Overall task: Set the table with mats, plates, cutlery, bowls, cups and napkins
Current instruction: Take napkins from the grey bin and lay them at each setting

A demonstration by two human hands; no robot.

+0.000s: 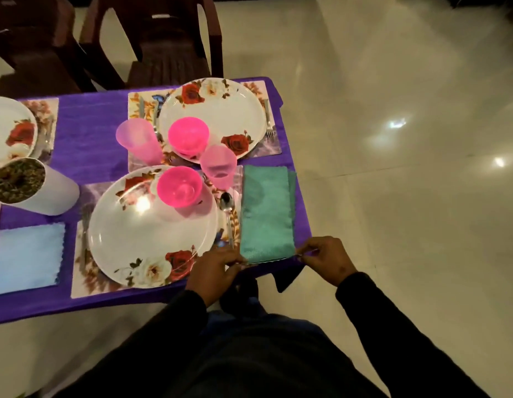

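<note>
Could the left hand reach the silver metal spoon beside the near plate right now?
Probably yes: the left hand pinches the green cloth napkin right by the silver metal spoon, nothing between them.

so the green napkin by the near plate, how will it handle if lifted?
The green napkin is folded cloth, so probably floppy; it may unfold if lifted by one corner. It looks light, likely slides easily on the purple tablecloth. Both hands pinch its near edge.
</note>
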